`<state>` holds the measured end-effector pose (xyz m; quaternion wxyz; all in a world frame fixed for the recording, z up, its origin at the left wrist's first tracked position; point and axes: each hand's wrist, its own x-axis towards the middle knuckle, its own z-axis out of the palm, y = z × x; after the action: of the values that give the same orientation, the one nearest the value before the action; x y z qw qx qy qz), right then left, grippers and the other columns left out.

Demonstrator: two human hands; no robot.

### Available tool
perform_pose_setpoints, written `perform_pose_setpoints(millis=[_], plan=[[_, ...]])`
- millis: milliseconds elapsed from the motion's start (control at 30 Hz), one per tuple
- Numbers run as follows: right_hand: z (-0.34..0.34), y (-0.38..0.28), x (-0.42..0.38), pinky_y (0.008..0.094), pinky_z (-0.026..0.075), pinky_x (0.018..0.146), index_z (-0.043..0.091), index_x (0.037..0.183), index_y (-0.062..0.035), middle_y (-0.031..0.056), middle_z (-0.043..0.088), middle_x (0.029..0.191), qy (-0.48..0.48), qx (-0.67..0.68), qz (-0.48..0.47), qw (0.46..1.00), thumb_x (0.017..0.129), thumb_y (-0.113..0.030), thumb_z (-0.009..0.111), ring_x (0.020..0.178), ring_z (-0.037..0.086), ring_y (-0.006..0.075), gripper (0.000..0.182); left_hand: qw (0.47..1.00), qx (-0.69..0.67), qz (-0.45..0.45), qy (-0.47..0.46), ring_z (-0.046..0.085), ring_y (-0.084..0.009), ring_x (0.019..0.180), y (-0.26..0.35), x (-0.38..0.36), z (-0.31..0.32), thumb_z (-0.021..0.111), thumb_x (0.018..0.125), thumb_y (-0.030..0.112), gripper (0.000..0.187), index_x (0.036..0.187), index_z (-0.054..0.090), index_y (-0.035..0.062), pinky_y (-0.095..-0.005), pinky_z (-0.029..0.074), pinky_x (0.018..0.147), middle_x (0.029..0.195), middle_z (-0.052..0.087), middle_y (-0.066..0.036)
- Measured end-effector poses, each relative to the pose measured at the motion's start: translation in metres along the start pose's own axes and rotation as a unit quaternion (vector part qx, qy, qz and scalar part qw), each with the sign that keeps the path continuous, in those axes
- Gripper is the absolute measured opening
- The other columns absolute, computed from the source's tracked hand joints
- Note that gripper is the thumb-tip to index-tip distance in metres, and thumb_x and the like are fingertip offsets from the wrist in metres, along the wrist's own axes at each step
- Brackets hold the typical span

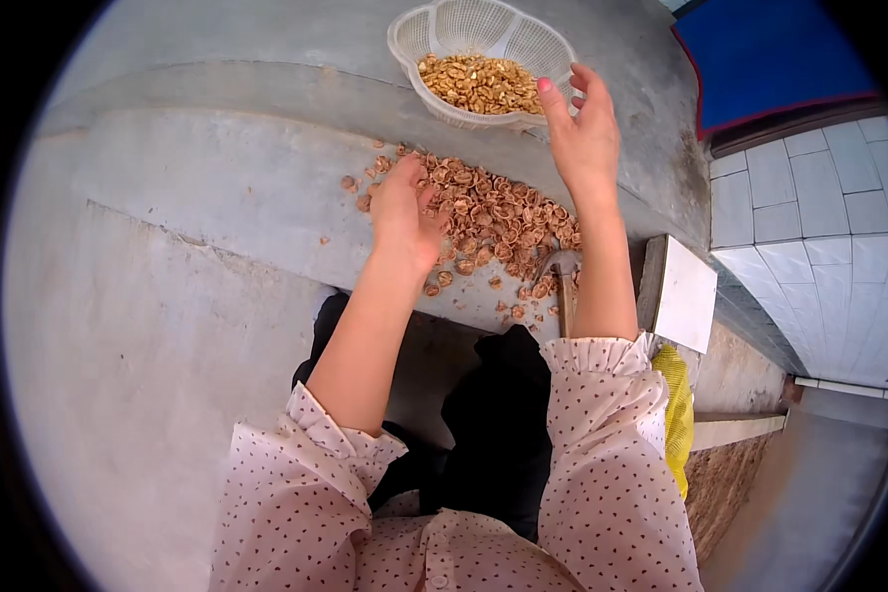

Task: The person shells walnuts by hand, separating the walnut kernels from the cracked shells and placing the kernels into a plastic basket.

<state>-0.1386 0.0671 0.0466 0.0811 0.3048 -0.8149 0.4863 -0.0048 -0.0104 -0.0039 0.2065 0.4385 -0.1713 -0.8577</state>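
A heap of cracked walnut shells (503, 212) lies along the concrete step. My left hand (405, 212) is at the left end of this heap, its fingers loosely spread and the fingertips right at the shells. Beyond the heap, a white plastic basket (451, 30) with mesh sides holds shelled walnut kernels (479, 83). By the basket's right rim is my right hand (584, 133), raised, with thumb and fingers apart and nothing visible between them. A hammer (564, 266) with a wooden handle rests at the heap's right side, partly hidden by my right forearm.
To the right stands a block with a white top (686, 296), with a yellow mesh bag (673, 409) below it. White tiles (809, 197) cover the wall at right, under a blue cloth (775, 64). Loose shell bits are scattered around the heap.
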Motion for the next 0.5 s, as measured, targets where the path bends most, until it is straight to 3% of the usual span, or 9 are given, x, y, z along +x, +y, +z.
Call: perform_pose_setpoints(millis=[33,67,133,200,267,300,367,500], plan=[[-0.006,-0.005,0.001,0.0326,0.049,0.066,0.055,0.098,0.0049,0.0123,0.064,0.084,0.015,-0.015,-0.028,0.999,0.083,-0.023,0.06,0.071,0.062,0.0218,0.032,0.999,-0.006,0.032,-0.017,0.033,-0.0205,0.123,0.008,0.005,-0.006,0.043,0.091,0.023,0.04,0.128,0.043,0.0098,-0.0476,0.024,0.099,0.133,0.038,-0.007],[-0.008,0.005,-0.013,0.0315,0.049,0.067,0.059,0.096,0.0,0.0133,0.065,0.086,-0.053,0.018,0.084,0.995,0.081,-0.019,0.059,0.077,0.064,0.0217,0.023,0.997,-0.014,0.064,-0.036,0.034,-0.0191,0.122,0.013,0.009,-0.01,0.043,0.091,0.02,0.037,0.127,0.045,0.0102,-0.0461,0.025,0.099,0.132,0.04,-0.006],[0.007,0.049,-0.049,0.0337,0.049,0.07,0.061,0.093,-0.0046,0.0135,0.066,0.086,-0.213,-0.104,0.163,0.958,0.079,-0.018,0.06,0.081,0.064,0.0243,0.019,0.996,-0.034,0.081,-0.028,0.036,-0.0181,0.12,0.022,0.009,-0.01,0.043,0.092,0.019,0.035,0.126,0.046,0.0099,-0.0444,0.025,0.099,0.129,0.043,-0.005],[0.036,0.123,-0.086,0.0334,0.051,0.067,0.061,0.094,-0.0062,0.0121,0.065,0.081,-0.334,-0.223,0.105,0.91,0.075,-0.017,0.065,0.074,0.065,0.0244,0.023,0.994,-0.047,0.097,-0.014,0.038,-0.0171,0.119,0.026,0.008,-0.015,0.042,0.092,0.017,0.033,0.124,0.048,0.0095,-0.0427,0.026,0.1,0.126,0.047,-0.004],[0.058,0.172,-0.124,0.036,0.05,0.071,0.061,0.097,-0.0089,0.0131,0.065,0.083,-0.337,-0.254,0.136,0.897,0.07,-0.016,0.069,0.079,0.063,0.0269,0.029,0.993,-0.053,0.104,-0.008,0.042,-0.0155,0.114,0.029,0.007,-0.015,0.041,0.093,0.016,0.031,0.123,0.049,0.0092,-0.0374,0.028,0.099,0.119,0.052,-0.003],[0.067,0.177,-0.131,0.036,0.05,0.071,0.061,0.097,-0.0089,0.0131,0.065,0.083,-0.338,-0.253,0.132,0.897,0.07,-0.016,0.069,0.079,0.063,0.0269,0.029,0.993,-0.055,0.106,-0.007,0.042,-0.0155,0.114,0.032,0.006,-0.014,0.041,0.093,0.016,0.031,0.123,0.049,0.0092,-0.0374,0.028,0.099,0.119,0.052,-0.003],[0.079,0.178,-0.148,0.0378,0.049,0.074,0.059,0.103,-0.0123,0.014,0.064,0.087,-0.328,-0.245,0.213,0.887,0.068,-0.018,0.071,0.084,0.062,0.0285,0.038,0.993,-0.043,0.107,-0.011,0.045,-0.0153,0.111,0.035,0.002,-0.014,0.041,0.093,0.017,0.031,0.122,0.049,0.0089,-0.0338,0.029,0.099,0.117,0.054,-0.003],[0.095,0.175,-0.163,0.0401,0.048,0.075,0.055,0.107,-0.0146,0.0149,0.061,0.092,-0.249,-0.269,0.2,0.909,0.066,-0.021,0.073,0.084,0.06,0.0324,0.045,0.993,-0.064,0.093,-0.025,0.048,-0.0153,0.108,0.033,0.006,-0.013,0.043,0.093,0.018,0.03,0.121,0.049,0.0084,-0.033,0.029,0.098,0.117,0.054,-0.003]])
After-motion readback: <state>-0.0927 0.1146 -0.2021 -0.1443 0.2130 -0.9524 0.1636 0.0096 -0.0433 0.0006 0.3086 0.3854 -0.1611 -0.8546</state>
